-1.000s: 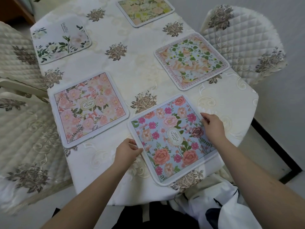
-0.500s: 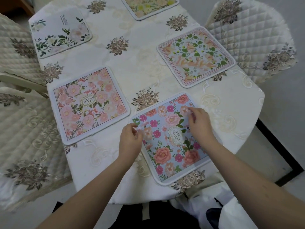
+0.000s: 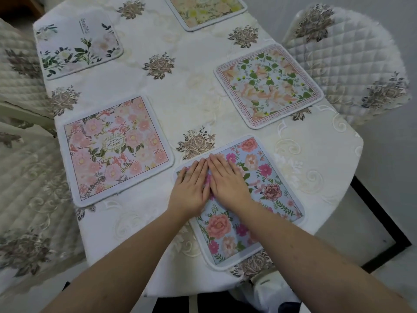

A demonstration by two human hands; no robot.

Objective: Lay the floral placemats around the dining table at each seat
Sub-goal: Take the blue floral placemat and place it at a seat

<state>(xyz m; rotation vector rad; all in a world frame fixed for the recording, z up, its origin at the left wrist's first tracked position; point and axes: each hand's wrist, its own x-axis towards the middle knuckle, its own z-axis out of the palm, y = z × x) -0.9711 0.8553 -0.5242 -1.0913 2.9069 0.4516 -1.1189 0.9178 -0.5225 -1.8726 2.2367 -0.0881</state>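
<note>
Honestly the blue mat (image 3: 259, 199) looks thin, floppy and light; it lies at the table's (image 3: 185, 93) near edge, left hand (image 3: 191, 188) and right hand (image 3: 228, 181) flat on it, fingers straight. Best lifted by the edges.

Soft even daylight, faint shadows; edges bowed, perhaps slightly blurred

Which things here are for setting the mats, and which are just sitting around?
For the job:
blue placemat, pressed flat by left hand and right hand
pink placemat
peach placemat
white placemat
yellow placemat

Just there:
tablecloth
quilted chair
</note>
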